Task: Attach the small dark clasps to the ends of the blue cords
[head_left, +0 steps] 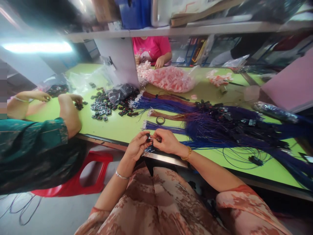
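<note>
My left hand (137,144) pinches a small black connector housing (148,137) close to the table's front edge. Touching it from the other side, my right hand (167,141) is closed on a thin wire whose silvery tip (151,138) points at the housing. Most of that wire is hidden by my fingers. Just beyond my hands lie bundles of blue and purple wires (168,127) with metal terminals at their left ends. A brown wire bundle (168,115) runs behind them, and a roll of black tape (160,120) rests among the bundles.
Loose black housings (101,104) are heaped at the left back. Pink parts fill a clear bag (171,80) before a co-worker in a pink shirt (156,49). Another co-worker's green sleeve (34,137) is at left, beside a red stool (97,173). A shelf (156,31) spans overhead.
</note>
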`<state>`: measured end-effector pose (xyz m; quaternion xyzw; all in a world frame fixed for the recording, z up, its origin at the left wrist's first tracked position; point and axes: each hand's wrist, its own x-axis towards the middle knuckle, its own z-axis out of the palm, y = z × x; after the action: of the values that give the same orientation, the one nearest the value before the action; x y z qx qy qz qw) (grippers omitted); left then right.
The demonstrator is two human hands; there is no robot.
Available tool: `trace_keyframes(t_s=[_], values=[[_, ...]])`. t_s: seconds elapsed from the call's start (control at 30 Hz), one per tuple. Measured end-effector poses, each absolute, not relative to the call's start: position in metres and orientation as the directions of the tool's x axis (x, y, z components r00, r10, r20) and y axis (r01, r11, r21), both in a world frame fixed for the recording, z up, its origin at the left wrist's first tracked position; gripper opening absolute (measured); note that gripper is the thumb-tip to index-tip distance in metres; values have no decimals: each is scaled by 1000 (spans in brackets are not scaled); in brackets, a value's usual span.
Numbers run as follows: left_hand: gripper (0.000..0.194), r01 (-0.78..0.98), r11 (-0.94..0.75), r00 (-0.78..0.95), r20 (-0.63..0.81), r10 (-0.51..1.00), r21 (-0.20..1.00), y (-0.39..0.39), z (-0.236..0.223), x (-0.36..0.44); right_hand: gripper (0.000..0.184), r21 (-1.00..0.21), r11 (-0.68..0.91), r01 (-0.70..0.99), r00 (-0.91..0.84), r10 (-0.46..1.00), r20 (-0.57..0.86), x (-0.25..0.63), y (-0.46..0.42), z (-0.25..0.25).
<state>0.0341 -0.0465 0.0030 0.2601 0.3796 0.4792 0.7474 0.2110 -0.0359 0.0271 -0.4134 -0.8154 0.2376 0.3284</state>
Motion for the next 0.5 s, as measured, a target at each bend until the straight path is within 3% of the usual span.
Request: trace_keyframes(t_s=[0.3, 0.5], values=[[34, -442, 325, 131, -298, 946, 836, -51, 5, 43, 5, -567, 637, 522, -495, 768, 407, 209, -33, 20], [39, -462, 279, 38, -296, 955, 842, -51, 2, 51, 7, -570, 645, 510, -511, 760, 402, 212, -31, 15]])
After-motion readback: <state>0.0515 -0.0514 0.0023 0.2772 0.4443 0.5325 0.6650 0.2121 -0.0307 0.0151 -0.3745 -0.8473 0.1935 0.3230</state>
